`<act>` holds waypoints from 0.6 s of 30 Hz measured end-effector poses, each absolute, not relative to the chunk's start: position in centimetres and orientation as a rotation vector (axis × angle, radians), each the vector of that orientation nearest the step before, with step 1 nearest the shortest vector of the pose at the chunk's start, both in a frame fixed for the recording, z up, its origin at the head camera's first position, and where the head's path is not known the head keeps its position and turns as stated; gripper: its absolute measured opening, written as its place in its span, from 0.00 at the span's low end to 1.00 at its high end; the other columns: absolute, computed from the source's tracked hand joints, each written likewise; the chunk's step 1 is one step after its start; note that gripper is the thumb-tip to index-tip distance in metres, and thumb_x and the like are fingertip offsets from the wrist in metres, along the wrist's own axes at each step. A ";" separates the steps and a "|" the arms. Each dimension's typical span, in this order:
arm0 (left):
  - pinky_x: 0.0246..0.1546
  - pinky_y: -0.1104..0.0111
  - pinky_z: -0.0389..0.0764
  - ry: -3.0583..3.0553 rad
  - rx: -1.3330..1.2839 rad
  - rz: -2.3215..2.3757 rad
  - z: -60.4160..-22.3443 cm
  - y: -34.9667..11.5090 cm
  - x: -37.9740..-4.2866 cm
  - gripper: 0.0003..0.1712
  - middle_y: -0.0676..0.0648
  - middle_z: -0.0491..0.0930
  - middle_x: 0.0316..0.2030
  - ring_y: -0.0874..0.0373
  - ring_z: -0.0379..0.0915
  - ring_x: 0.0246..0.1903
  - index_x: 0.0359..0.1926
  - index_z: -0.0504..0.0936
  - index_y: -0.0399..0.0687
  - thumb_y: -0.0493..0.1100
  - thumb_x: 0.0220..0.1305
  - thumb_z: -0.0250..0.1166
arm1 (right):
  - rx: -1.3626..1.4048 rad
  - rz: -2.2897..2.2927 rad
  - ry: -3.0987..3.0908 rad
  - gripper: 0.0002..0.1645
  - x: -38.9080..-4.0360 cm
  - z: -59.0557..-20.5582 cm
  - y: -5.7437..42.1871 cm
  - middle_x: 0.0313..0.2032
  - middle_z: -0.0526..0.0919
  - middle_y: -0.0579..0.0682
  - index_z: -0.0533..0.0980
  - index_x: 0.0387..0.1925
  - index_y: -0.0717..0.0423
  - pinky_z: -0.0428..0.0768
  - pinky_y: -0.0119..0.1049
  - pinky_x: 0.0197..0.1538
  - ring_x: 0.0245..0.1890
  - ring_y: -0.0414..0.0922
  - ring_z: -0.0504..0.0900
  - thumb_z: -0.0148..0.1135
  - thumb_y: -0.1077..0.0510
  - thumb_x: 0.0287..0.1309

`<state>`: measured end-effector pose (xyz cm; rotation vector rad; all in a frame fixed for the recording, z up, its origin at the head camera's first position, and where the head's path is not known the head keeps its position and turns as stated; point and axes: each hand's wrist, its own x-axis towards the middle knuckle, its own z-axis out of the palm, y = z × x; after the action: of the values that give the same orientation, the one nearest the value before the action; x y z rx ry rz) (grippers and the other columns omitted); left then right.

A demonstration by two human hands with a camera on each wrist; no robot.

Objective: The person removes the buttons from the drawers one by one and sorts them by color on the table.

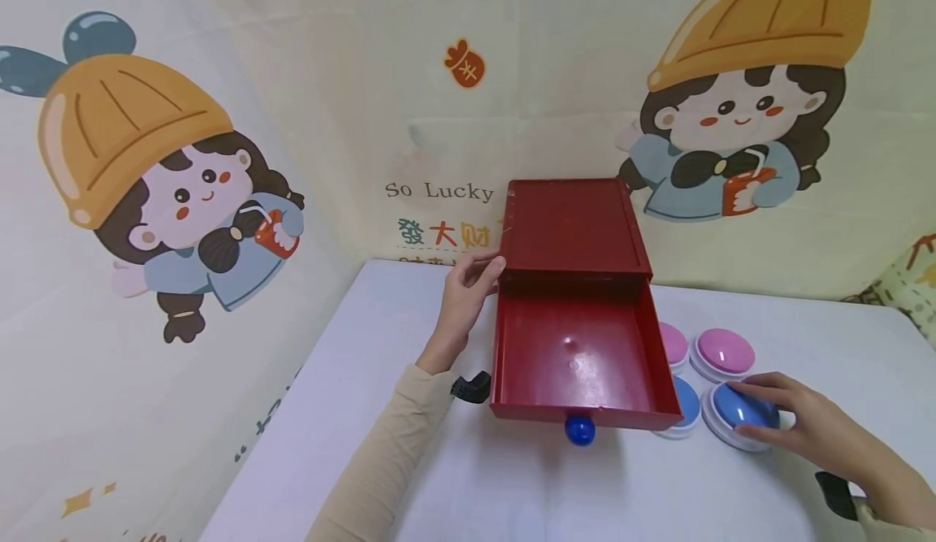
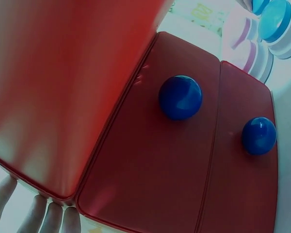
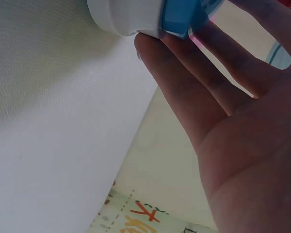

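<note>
A red cabinet (image 1: 578,225) stands on the table with a red drawer (image 1: 585,409) pulled out toward me. A blue ball knob (image 1: 580,430) sits on the drawer's front. My left hand (image 1: 468,298) touches the cabinet's left side; in the left wrist view its fingers (image 2: 33,213) lie straight against the edge. My right hand (image 1: 800,420) holds a blue domed button (image 1: 740,408) on a white round base, thumb on the near side and fingers across the far side. The right wrist view shows fingertips at the white base (image 3: 128,17).
Beside the drawer's right wall are a second blue button (image 1: 686,404), a pink button (image 1: 673,343) and another pink one (image 1: 724,350). White cloth covers the table (image 1: 541,493). A printed curtain (image 1: 409,103) hangs close behind the cabinet.
</note>
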<state>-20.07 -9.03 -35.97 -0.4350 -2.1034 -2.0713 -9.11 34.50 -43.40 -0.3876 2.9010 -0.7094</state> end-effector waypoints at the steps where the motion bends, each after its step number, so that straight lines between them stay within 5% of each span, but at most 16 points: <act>1: 0.44 0.62 0.78 -2.102 -0.438 -2.071 -36.0 -9.0 -20.1 0.21 0.50 0.77 0.47 0.56 0.75 0.47 0.52 0.75 0.53 0.54 0.61 0.61 | -0.387 -0.714 2.901 0.43 -9.1 -43.4 34.5 0.50 0.71 0.65 0.75 0.53 0.58 0.75 0.60 0.42 0.48 0.66 0.70 0.71 0.38 0.37; 18: 0.43 0.61 0.79 -2.096 -0.439 -2.064 -36.2 -9.0 -20.2 0.22 0.49 0.77 0.47 0.55 0.75 0.46 0.52 0.75 0.51 0.55 0.60 0.61 | -0.293 -0.749 2.816 0.47 -9.3 -43.5 34.4 0.51 0.66 0.69 0.68 0.57 0.60 0.73 0.63 0.42 0.49 0.69 0.66 0.72 0.40 0.38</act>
<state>-20.20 -8.99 -36.25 -0.4390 -2.0956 -2.0640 -9.30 34.43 -43.51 -0.2933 2.8165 -0.7493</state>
